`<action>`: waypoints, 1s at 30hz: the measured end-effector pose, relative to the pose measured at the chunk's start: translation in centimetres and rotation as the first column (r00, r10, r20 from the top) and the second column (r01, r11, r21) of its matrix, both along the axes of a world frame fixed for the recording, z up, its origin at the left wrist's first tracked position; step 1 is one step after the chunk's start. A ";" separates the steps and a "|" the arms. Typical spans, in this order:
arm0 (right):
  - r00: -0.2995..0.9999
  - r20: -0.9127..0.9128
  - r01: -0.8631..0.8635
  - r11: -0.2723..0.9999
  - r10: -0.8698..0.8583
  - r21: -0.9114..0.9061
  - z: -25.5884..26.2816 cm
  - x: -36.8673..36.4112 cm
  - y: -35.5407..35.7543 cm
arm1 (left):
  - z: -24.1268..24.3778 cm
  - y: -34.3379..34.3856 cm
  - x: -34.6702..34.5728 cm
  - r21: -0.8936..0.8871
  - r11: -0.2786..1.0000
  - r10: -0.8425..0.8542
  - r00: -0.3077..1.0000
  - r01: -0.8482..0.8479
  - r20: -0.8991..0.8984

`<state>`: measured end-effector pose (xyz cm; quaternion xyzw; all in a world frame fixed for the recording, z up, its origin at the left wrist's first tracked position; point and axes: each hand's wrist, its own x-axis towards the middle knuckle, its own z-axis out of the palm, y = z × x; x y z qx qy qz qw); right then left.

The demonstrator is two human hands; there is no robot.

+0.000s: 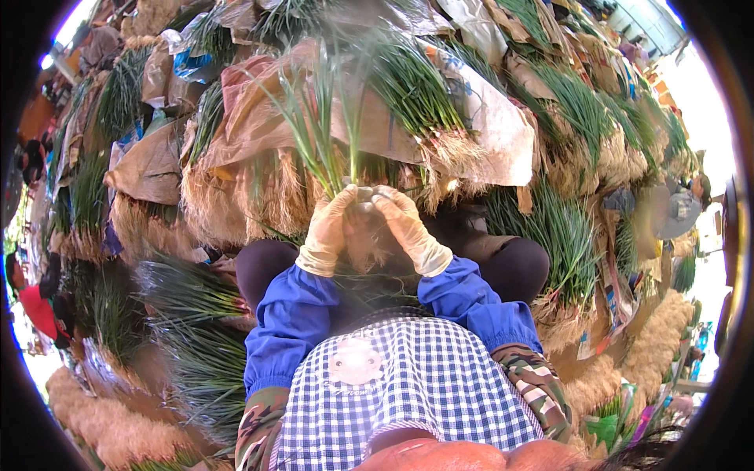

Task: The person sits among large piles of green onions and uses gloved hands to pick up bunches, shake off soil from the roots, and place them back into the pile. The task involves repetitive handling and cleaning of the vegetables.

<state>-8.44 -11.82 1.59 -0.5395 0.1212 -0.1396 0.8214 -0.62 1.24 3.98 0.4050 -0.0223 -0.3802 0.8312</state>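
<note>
My left hand point(331, 226), in a cream rubber glove, holds the lower stems of a small bunch of green onions point(318, 129) with long green leaves pointing away from me. My right hand point(409, 226), gloved alike, has its thumb and fingertips pinched together by the base of the same bunch, close to the left fingertips. Whether the right fingers grip a stalk cannot be told. Pale roots point(365, 241) hang blurred below the fingers. Just beyond lies a bundle of green onions point(418, 94) with reddish bases and tan roots, on woven sacking point(500, 135).
Large heaps of green onions lie left point(206, 365) and right point(548, 235). Rooty bundles point(235, 200) under a tan sack point(265, 123) stand in front. My knees point(518, 268) flank my hands. A person in red point(40, 315) is at the far left; a grey hat point(680, 215) shows at the right.
</note>
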 end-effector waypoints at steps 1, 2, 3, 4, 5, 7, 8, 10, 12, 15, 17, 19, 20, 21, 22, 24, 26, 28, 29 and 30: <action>0.999 -0.043 -0.014 0.965 0.003 -0.263 -1.7 1.1 -0.4 | -1.1 -0.4 0.4 0.057 0.998 0.023 1.000 -0.023 -0.002; 0.988 -0.153 -0.079 0.826 -0.010 -0.559 -2.8 0.8 -1.9 | -2.1 -0.6 0.8 0.058 0.996 0.069 0.997 -0.068 -0.021; 0.967 -0.254 -0.183 0.604 -0.034 -0.776 -0.6 1.3 -2.2 | -3.0 -0.3 1.4 0.071 0.988 0.137 0.990 -0.134 -0.036; 0.944 -0.316 -0.221 0.536 -0.092 -0.815 -0.9 1.9 -3.4 | -3.1 -0.3 1.7 0.100 0.984 0.154 0.986 -0.147 -0.068; 0.895 -0.418 -0.294 0.497 -0.157 -0.816 -1.0 2.7 -4.9 | -3.2 -0.3 1.8 0.105 0.984 0.151 0.986 -0.143 -0.072; 0.908 -0.305 -0.235 0.253 -0.287 -0.939 -4.1 4.6 -9.8 | -3.1 -0.5 1.8 0.114 0.985 0.141 0.987 -0.132 -0.080; 0.865 -0.306 -0.250 0.186 -0.398 -0.950 -4.0 5.8 -11.0 | -3.0 -0.3 1.9 0.113 0.982 0.158 0.984 -0.149 -0.077; 0.806 -0.220 -0.308 -0.072 -0.549 -0.949 -4.4 7.6 -14.2 | -2.4 -0.7 1.7 0.122 0.973 0.210 0.971 -0.196 -0.115; 0.690 -0.351 -0.494 -0.058 -0.633 -0.867 -4.5 8.5 -15.3 | -2.3 -1.0 1.9 0.109 0.970 0.232 0.960 -0.217 -0.154; 0.640 -0.573 -0.616 0.104 -0.512 -0.781 -5.4 9.5 -14.5 | -2.2 -0.9 1.9 0.184 0.956 0.243 0.968 -0.228 -0.064; 0.762 -0.580 -0.536 0.222 -0.287 -0.814 -6.6 8.6 -14.1 | -1.8 -1.0 2.1 0.200 0.953 0.241 0.969 -0.228 -0.043; 0.878 -0.440 -0.366 0.332 -0.186 -0.870 -5.8 6.6 -13.9 | -2.1 -0.9 2.2 0.162 0.961 0.240 0.968 -0.225 -0.078; 0.898 -0.379 -0.292 0.340 -0.223 -0.894 -6.4 6.3 -14.2 | -2.1 -0.9 2.2 0.164 0.962 0.235 0.969 -0.219 -0.082; 0.912 -0.311 -0.211 0.346 -0.266 -0.914 -6.8 5.9 -14.6 | -2.1 -1.0 2.2 0.149 0.962 0.245 0.964 -0.228 -0.103; 0.947 -0.244 -0.168 0.325 -0.210 -0.931 -6.8 5.3 -15.0 | -2.0 -1.2 2.2 0.150 0.960 0.253 0.962 -0.236 -0.106; 0.954 -0.169 -0.150 0.094 -0.249 -0.984 -6.0 4.8 -15.1 | -2.1 -1.2 2.0 0.152 0.959 0.257 0.960 -0.239 -0.110; 0.970 -0.127 -0.006 0.497 -0.209 -0.867 -3.2 4.6 -13.5 | -2.1 -1.2 2.2 0.148 0.960 0.254 0.961 -0.237 -0.107; 0.992 -0.010 0.076 0.670 -0.123 -0.739 -2.9 3.5 -11.3 | -2.4 -1.4 2.2 0.124 0.971 0.219 0.968 -0.204 -0.126; 0.993 0.082 0.112 0.495 -0.082 -0.862 -3.3 2.9 -10.4 | -2.6 -1.4 2.3 0.114 0.975 0.207 0.969 -0.192 -0.134; 0.996 -0.037 -0.006 0.352 -0.081 -0.936 -2.6 2.4 -9.2 | -2.7 -1.4 2.3 0.119 0.978 0.188 0.973 -0.173 -0.133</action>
